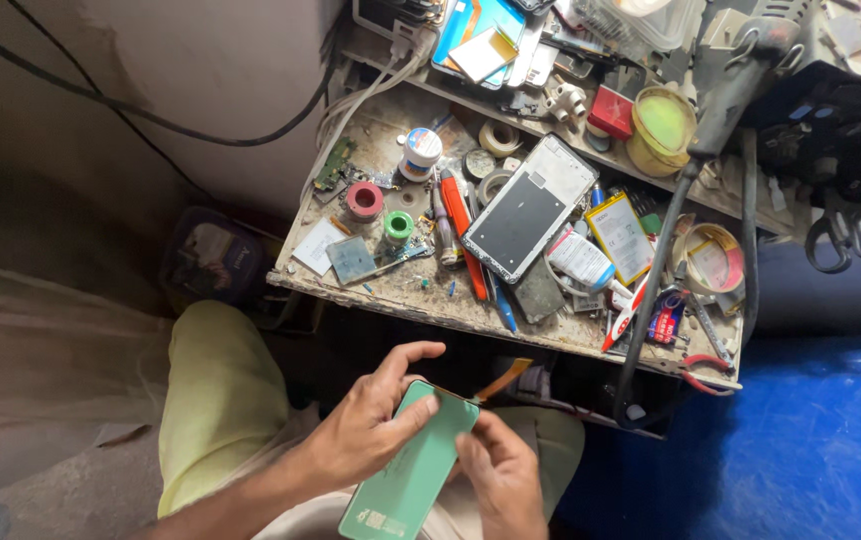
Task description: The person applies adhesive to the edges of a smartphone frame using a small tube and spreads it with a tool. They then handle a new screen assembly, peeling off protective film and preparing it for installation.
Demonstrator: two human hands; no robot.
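A flat green phone panel (412, 468) lies tilted over my lap, with an orange flex ribbon (502, 379) running from its top edge. My left hand (365, 425) grips the panel's left side, thumb pressed across its upper face. My right hand (502, 472) holds the right edge, fingers curled against it near the top corner. Both hands are below the front edge of the cluttered workbench (370, 290).
On the bench lie an opened phone frame (528, 210), a yellow-edged battery (620, 236), tape rolls (364, 200), screwdrivers (458, 228), a white bottle (580, 258) and red-handled pliers (702, 372). Scissors (847, 230) hang at right. A blue floor (810, 440) spreads at right.
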